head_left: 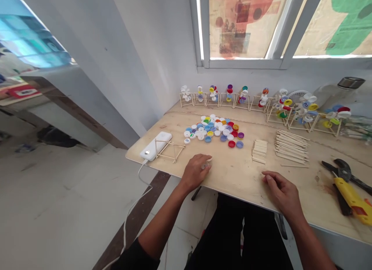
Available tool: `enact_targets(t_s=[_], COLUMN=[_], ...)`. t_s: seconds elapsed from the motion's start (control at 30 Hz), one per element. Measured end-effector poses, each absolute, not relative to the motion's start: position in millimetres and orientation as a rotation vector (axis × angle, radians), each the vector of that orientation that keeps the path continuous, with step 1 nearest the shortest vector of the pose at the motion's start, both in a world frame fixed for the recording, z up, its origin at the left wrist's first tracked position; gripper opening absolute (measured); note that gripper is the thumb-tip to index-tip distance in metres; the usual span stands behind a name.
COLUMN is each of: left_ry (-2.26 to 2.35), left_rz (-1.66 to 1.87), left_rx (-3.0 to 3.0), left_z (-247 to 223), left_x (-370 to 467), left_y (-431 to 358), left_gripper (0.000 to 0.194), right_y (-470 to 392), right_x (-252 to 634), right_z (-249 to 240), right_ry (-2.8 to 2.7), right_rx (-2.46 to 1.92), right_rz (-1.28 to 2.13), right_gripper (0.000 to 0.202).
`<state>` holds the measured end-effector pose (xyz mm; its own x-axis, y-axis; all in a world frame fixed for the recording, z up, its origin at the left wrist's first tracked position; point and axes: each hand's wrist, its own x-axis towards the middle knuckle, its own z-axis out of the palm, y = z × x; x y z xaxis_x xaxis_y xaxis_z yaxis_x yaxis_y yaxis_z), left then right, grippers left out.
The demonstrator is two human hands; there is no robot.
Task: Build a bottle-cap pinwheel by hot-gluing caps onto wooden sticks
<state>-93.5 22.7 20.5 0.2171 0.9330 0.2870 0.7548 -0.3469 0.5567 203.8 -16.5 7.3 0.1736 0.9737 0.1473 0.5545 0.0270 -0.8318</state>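
Note:
My left hand (195, 171) rests near the table's front edge, fingers curled and closed on a small pale, partly see-through thing I cannot make out. Left of it stands a small stick frame (170, 150), next to a white power bank (156, 146). Beyond the hand lies a loose spread of coloured bottle caps (215, 129). My right hand (281, 192) lies at the front edge, loosely bent, thumb apart from the fingers, with nothing seen in it. Past it are a stack of short sticks (259, 151) and a pile of longer sticks (291, 146).
Several stick frames bearing bottle-cap pinwheels (229, 94) stand along the wall. A yellow glue gun (351, 194) and black-handled pliers (343, 170) lie at the right. A white cable (132, 206) hangs off the left edge. A clear bottle (334, 94) lies behind the pinwheels.

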Motion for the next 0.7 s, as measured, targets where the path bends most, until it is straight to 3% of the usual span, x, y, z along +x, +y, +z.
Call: enact_targets(t_s=[0.13, 0.33, 0.5, 0.7], left_ry=[1.708, 1.941, 1.965, 1.68], left_rz=[0.901, 0.643, 0.612, 0.786], left_rx=[2.137, 2.266, 2.334, 2.278], left_z=[19.2, 12.2, 5.0, 4.8], left_x=[-94.7, -81.9, -65.2, -41.9], left_y=[22.4, 25.4, 30.4, 28.0], left_gripper=[0.032, 0.046, 0.034, 0.029], right_y=[-16.7, -16.7, -16.0, -15.3], right_x=[203.7, 202.8, 201.7, 201.9], right_z=[8.1, 11.0, 11.1, 9.9], right_ry=[-1.48, -1.482, -1.463, -1.456], right_rx=[-1.628, -1.645, -1.626, -1.598], right_rz=[0.648, 0.639, 0.66, 0.678], right_gripper=[0.033, 0.032, 0.031, 0.03])
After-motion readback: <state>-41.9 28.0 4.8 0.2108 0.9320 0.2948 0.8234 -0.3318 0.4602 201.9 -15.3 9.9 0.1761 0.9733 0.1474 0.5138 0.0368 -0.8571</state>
